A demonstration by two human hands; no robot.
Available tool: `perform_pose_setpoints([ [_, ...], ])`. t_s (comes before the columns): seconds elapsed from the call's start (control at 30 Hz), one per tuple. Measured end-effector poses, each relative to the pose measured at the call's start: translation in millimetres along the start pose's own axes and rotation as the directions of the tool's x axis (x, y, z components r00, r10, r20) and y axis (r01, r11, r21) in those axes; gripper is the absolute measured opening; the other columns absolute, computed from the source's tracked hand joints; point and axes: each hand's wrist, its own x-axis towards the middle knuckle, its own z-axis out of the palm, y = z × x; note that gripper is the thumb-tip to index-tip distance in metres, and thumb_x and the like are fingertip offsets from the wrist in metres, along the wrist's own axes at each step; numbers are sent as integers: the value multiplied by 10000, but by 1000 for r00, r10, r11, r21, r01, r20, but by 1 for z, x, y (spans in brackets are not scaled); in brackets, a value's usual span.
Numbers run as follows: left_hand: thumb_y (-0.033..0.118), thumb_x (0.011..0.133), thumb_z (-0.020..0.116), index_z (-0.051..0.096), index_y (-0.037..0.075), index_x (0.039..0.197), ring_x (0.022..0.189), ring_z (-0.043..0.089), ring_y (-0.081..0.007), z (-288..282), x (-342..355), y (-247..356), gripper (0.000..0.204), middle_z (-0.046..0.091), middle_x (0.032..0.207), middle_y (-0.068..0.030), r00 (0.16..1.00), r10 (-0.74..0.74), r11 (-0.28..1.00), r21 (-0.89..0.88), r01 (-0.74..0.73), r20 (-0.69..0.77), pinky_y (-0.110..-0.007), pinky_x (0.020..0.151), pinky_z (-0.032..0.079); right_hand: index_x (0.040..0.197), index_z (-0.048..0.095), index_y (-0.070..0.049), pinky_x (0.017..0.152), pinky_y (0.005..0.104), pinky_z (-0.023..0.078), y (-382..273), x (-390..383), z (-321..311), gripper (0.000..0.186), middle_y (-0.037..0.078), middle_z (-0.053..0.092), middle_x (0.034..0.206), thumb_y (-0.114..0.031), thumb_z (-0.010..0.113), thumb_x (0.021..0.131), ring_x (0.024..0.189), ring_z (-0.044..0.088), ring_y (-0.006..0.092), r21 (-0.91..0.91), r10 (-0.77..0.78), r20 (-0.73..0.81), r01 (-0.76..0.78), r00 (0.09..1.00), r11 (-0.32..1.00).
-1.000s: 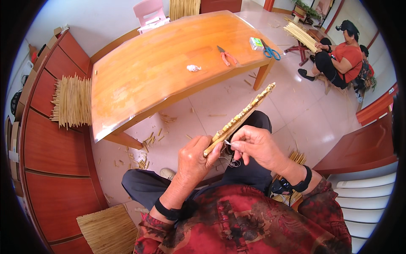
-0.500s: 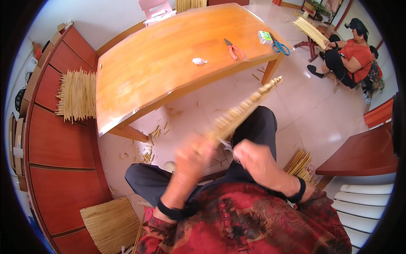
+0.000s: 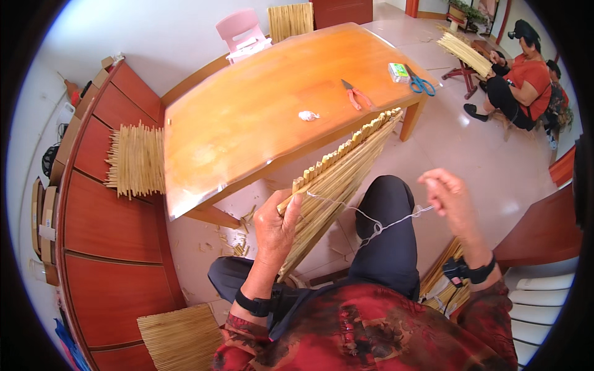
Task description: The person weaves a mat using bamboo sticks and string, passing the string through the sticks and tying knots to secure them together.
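A mat of straw-coloured stalks (image 3: 337, 191), set side by side, slants away from me above my lap. My left hand (image 3: 276, 226) grips its near corner, thumb on top and fingers beneath. From the mat beside that thumb runs a thin whitish string (image 3: 396, 221), loosely looped and tangled over my right thigh. Its other end reaches my right hand (image 3: 447, 195), which is raised to the right of the mat with its fingers pinched round the string. The cut stalk ends form a stepped row along the mat's upper edge.
A wooden table (image 3: 247, 111) stands ahead, carrying pliers (image 3: 356, 96), scissors (image 3: 421, 83), a small packet (image 3: 398, 73) and a white wad (image 3: 308, 115). Stalk bundles (image 3: 135, 162) lean at left; more stalks (image 3: 442, 272) lie at right. Another person (image 3: 526, 86) sits far right.
My right hand has moved away from the mat to the right and up, drawing the string out. My left hand has steadied on the mat's corner, and the mat has turned more face-on.
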Motion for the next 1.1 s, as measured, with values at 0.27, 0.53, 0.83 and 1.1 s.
perform_pose_setpoints([
  [0.27,201,877,554,605,-16,895,605,395,-42,-18,16,-26,223,469,612,34,985,-168,977,-138,162,-31,-215,529,359,1229,462,-63,372,133,217,49,24,-169,353,-43,367,707,-236,470,921,483,300,2,277,-97,-573,303,814,912],
  [0.53,186,885,532,598,-27,901,616,383,-36,-27,15,-41,224,461,648,53,975,-209,965,-175,193,-73,-204,534,337,1190,533,-73,357,158,203,184,16,-377,343,-47,347,645,-219,536,879,464,279,17,261,50,-839,320,542,911],
  [0.83,175,891,520,584,-10,892,638,371,-39,-30,10,-42,195,440,657,54,983,-176,949,-273,158,-45,-198,572,329,1134,530,-48,595,232,426,194,35,-378,293,25,518,752,-205,472,893,638,507,101,-237,-287,-841,164,459,958],
  [1.1,166,879,521,580,-17,895,661,404,-62,-23,0,-9,193,470,691,10,990,-134,973,-181,140,48,-215,604,351,839,610,-35,639,233,441,27,33,108,81,62,600,838,-60,649,773,712,558,138,47,-518,204,520,831,853],
])
